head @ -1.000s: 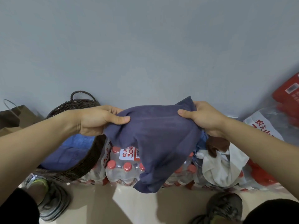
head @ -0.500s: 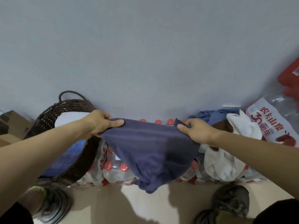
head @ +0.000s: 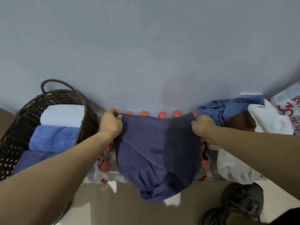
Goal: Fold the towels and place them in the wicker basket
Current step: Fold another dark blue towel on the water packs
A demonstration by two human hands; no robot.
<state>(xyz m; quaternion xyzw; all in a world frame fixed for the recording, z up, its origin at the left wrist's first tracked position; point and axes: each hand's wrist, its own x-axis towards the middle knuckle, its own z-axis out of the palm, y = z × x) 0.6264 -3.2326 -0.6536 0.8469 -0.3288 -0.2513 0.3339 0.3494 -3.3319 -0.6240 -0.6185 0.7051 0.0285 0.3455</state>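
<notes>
A dark navy towel (head: 155, 151) lies spread over a pack of red-capped water bottles (head: 162, 114), its lower end hanging down toward the floor. My left hand (head: 111, 124) grips its far left corner and my right hand (head: 203, 127) grips its far right corner. The dark wicker basket (head: 17, 127) stands at the left against the wall. It holds a folded white towel (head: 62, 116), a folded light blue towel (head: 52, 138) and a folded navy towel (head: 32, 159), partly hidden by my left forearm.
A heap of unfolded towels sits at the right: blue (head: 227, 109), brown (head: 240, 122) and white (head: 267, 117). More bottle packs (head: 289, 108) stand at the far right. A grey wall runs close behind. My shoes (head: 241, 203) stand on the tan floor below.
Both hands have lowered the navy towel from chest height and moved it forward, laying it flat over the bottle pack. The view tilted down, showing the basket's contents.
</notes>
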